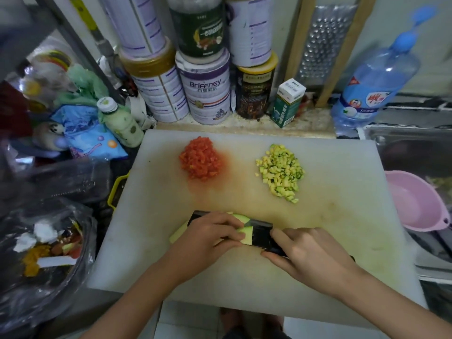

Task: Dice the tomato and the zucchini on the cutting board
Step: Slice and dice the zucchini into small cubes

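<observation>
We see the left hand (212, 234) curl its fingers over the zucchini strips (247, 237), steadying them for the knife (261, 234). The right hand (310, 253) grips its handle. Diced tomato (200, 160) and diced zucchini (281, 172) sit clear.

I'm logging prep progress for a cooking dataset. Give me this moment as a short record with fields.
board: white plastic cutting board, stained red and yellow
tomato: red diced tomato pile, far left
zucchini done: green-yellow diced zucchini pile, far right
zucchini remaining: pale uncut zucchini strips, near edge
left hand: holds the strips down
right hand: grips dark-bladed knife, blade at the strips
beside board: pink plastic basin, right
</observation>
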`<action>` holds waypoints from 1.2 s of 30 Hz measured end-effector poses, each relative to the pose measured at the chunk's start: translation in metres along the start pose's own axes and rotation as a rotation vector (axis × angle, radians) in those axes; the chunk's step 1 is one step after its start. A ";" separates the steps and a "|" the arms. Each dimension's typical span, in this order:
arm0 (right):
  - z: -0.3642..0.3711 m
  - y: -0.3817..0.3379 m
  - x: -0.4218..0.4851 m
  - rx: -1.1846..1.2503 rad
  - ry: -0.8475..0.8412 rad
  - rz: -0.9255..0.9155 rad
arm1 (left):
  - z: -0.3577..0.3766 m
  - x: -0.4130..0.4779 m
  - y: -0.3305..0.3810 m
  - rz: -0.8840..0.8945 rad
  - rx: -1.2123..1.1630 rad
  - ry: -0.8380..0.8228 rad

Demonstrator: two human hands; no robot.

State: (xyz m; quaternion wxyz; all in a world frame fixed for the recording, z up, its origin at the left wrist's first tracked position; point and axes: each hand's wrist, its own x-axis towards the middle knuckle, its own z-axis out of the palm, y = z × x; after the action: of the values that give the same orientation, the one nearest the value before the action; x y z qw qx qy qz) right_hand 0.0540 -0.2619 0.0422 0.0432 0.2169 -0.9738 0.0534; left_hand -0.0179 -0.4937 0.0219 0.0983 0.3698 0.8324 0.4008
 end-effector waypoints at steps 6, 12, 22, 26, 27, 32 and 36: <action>-0.004 0.010 -0.003 0.006 0.018 -0.041 | -0.010 0.005 0.013 -0.213 -0.240 0.115; -0.014 0.018 -0.007 -0.009 0.039 -0.113 | -0.024 0.028 0.014 -0.274 -0.242 0.035; -0.028 0.038 -0.013 -0.025 0.067 -0.168 | -0.026 0.054 0.031 -0.234 -0.057 -0.242; -0.037 0.049 -0.012 -0.029 0.065 -0.197 | -0.028 0.061 0.042 -0.190 0.024 -0.225; -0.038 0.051 -0.012 -0.030 0.065 -0.202 | -0.027 0.061 0.043 -0.180 0.044 -0.211; -0.037 0.057 -0.011 -0.042 0.059 -0.235 | -0.022 0.057 0.051 -0.193 0.137 -0.163; -0.033 0.059 -0.011 -0.045 0.054 -0.289 | -0.021 0.053 0.055 -0.240 0.174 -0.286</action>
State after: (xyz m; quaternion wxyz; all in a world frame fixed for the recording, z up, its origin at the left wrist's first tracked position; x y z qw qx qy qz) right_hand 0.0405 -0.2006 0.0692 0.0816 0.3521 -0.9319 0.0306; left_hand -0.0351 -0.4473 0.0833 0.2302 0.3284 0.8796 0.2560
